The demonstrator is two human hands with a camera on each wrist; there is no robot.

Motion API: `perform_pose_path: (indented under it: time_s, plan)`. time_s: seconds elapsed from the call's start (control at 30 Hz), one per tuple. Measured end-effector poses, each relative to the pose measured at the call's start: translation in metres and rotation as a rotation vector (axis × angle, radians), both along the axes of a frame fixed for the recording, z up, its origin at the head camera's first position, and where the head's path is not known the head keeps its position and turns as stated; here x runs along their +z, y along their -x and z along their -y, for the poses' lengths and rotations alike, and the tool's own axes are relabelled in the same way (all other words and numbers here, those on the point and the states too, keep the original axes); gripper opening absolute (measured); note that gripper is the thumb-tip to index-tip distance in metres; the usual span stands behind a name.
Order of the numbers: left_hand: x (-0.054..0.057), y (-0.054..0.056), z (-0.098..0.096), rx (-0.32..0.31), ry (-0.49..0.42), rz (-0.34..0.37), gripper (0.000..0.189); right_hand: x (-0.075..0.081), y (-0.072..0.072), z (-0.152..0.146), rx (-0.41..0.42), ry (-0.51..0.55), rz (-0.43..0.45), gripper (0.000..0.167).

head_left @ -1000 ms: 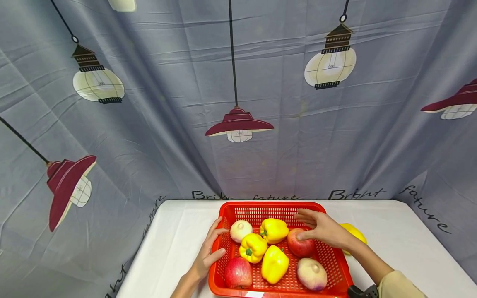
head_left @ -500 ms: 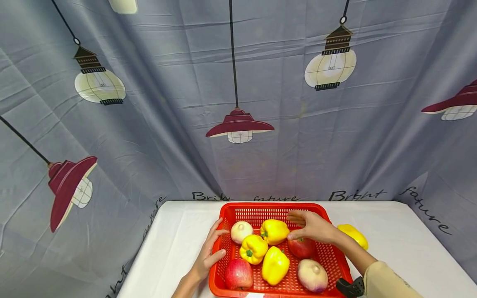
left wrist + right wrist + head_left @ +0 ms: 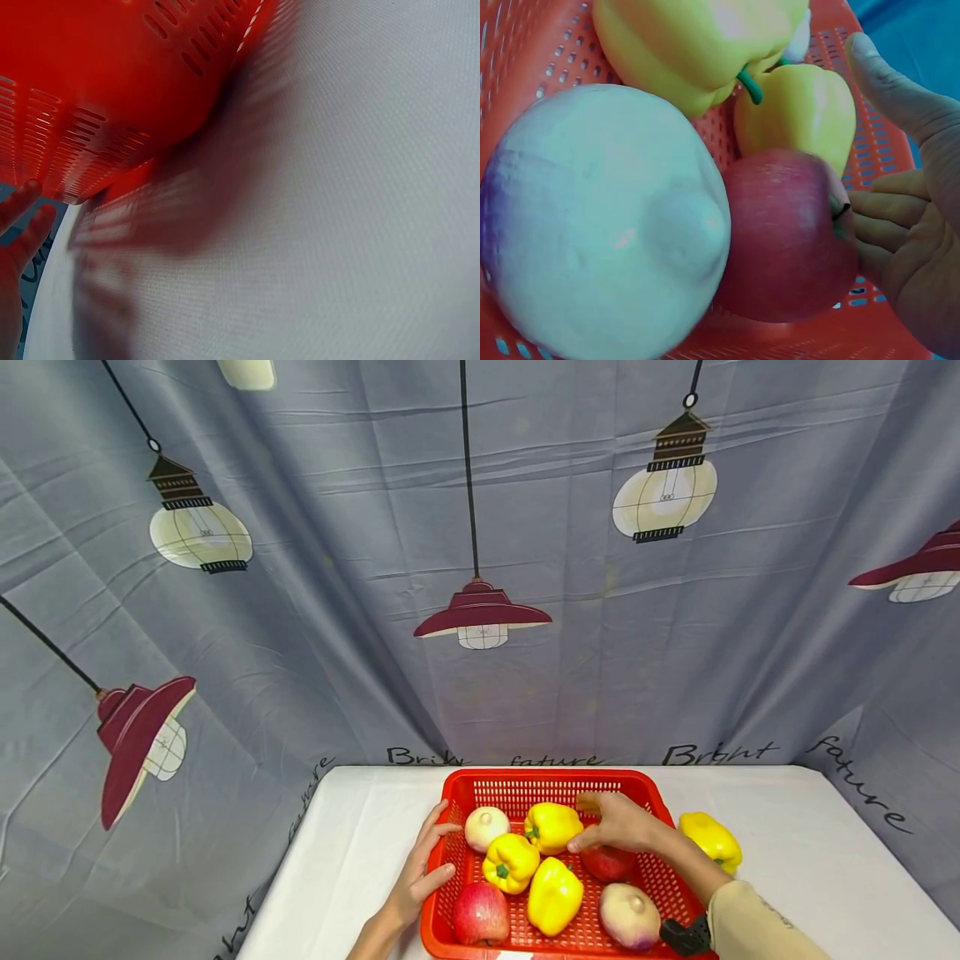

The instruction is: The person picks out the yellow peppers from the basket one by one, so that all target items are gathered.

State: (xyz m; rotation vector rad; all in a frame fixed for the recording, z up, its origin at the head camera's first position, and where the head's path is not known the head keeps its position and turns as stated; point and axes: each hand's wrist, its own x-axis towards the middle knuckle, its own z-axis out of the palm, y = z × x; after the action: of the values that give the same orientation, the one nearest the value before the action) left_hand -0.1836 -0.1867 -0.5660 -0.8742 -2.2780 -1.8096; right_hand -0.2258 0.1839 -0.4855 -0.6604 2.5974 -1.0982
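My left hand (image 3: 415,877) lies along the left rim of the red basket (image 3: 555,774) — my right hand (image 3: 618,823) hangs over an apple (image 3: 609,865) inside. The basket also holds another apple (image 3: 481,913), three yellow peppers (image 3: 555,897) and two pale vegetables (image 3: 628,915) — a fourth pepper (image 3: 708,840) lies outside, to its right.

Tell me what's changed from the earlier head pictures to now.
The right hand has moved leftward over the apple beneath it, bringing its fingers nearer the back pepper; no new hold shows. The arm now uncovers more of the table pepper. The left hand stays at the basket's left rim, and the basket's contents look unmoved.
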Motion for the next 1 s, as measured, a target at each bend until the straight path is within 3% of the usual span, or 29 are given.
perform_pose_path:
  time_s: [0.33,0.47,0.6,0.8,1.0]
  plan:
    - [-0.001,0.000,-0.001,0.003,0.009,-0.012,0.044,-0.008,0.004,0.007,-0.042,-0.086,-0.019,0.083]
    - [0.000,0.000,-0.001,-0.002,0.004,-0.008,0.046,-0.011,0.005,0.010,-0.039,-0.105,-0.040,0.076]
    - [0.000,0.000,-0.001,-0.002,-0.001,-0.006,0.046,-0.013,0.004,0.017,-0.084,-0.133,-0.046,0.076]
    - [-0.001,0.000,0.000,0.001,-0.001,-0.006,0.045,-0.014,0.004,0.028,-0.160,-0.156,-0.075,0.055]
    - [-0.002,0.000,0.000,0.003,0.005,-0.018,0.045,-0.018,0.005,0.027,-0.165,-0.146,-0.119,0.051]
